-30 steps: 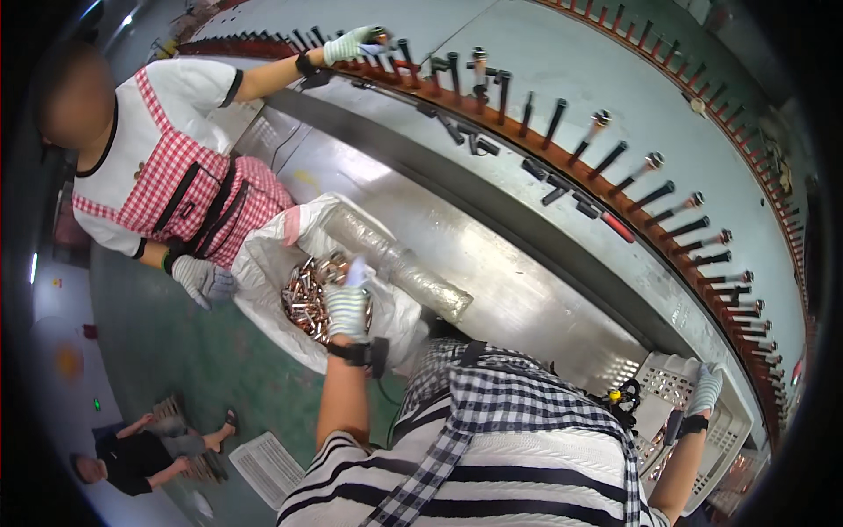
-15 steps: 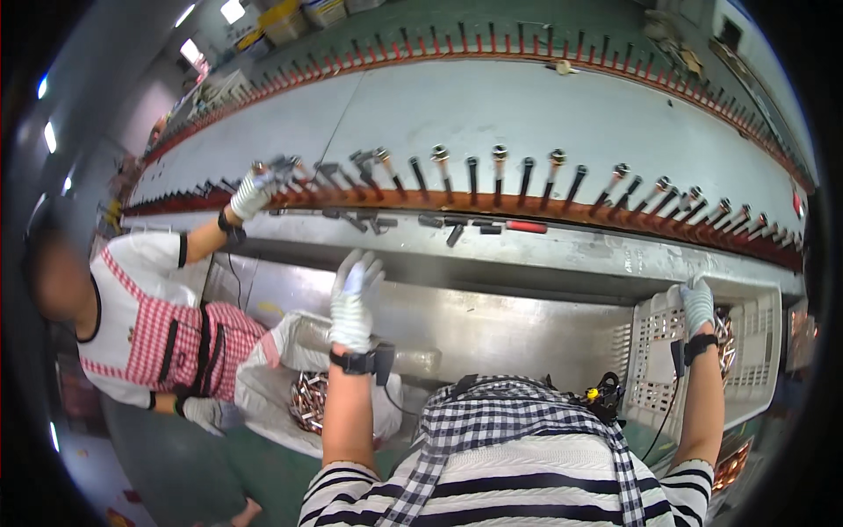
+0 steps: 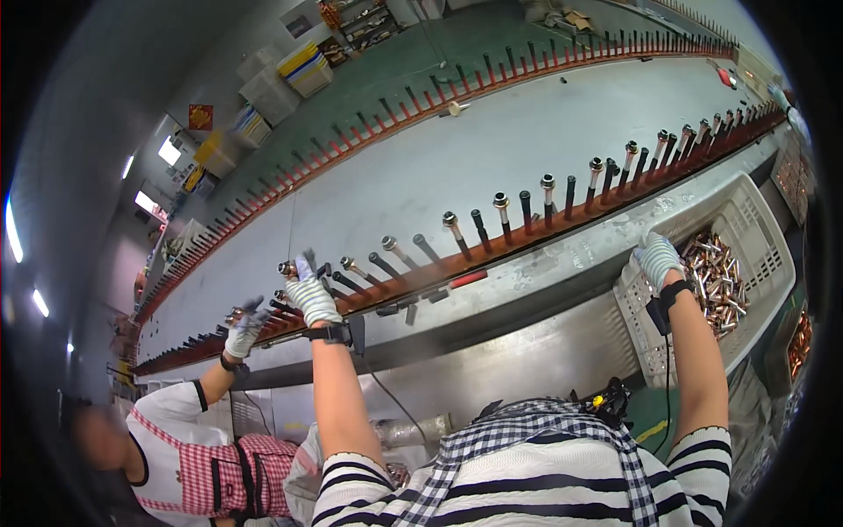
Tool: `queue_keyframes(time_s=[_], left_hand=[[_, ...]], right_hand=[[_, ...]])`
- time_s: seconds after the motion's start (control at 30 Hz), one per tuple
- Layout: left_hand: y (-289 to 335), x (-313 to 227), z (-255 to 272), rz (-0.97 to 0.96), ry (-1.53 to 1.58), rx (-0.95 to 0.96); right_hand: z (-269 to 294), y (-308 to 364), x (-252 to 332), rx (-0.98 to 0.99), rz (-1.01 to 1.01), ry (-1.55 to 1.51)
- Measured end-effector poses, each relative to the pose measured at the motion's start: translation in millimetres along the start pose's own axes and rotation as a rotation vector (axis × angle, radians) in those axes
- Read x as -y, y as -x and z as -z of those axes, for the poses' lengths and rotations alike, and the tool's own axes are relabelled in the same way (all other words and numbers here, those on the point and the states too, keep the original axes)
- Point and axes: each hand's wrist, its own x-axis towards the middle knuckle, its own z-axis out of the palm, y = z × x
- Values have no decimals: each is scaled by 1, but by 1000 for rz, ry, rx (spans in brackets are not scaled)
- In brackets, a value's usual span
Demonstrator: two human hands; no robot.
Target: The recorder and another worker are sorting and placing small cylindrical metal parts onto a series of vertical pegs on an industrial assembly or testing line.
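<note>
My left hand [image 3: 312,297], in a striped white glove, is at the near row of upright pegs. Its fingers are bent in beside a metal-capped fitting [image 3: 286,269] and a dark piece; what they pinch is too unclear to name. Dark pegs [image 3: 479,230] alternate with pegs topped by shiny metal fittings [image 3: 501,202] along the row. My right hand [image 3: 659,261], gloved the same way, grips the near-left rim of a white plastic basket [image 3: 762,215]. Many copper-and-silver metal fittings [image 3: 716,281] lie inside it.
A co-worker's gloved hand [image 3: 244,334] works at the same row on my left. Short black sleeves [image 3: 411,314] and a red one [image 3: 468,279] lie on the metal ledge. Beyond the grey tabletop [image 3: 378,184] runs a second peg row [image 3: 421,101]. Below is a metal trough [image 3: 518,351].
The view has turned, so the peg rows now slant up to the right. My left hand went from open above the trough to the pegs. My right hand stays at the basket.
</note>
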Motion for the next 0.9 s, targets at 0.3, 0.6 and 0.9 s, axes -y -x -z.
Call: queue_keyframes(time_s=[0.3, 0.6, 0.9], left_hand=[[36, 69, 9, 314, -265, 192], [55, -32, -42, -4, 254, -21], [95, 56, -48, 192, -188, 441]], right_hand=[[3, -6, 20, 22, 44, -36], [8, -3, 10, 37, -33, -5], [9, -6, 12, 71, -45, 27]])
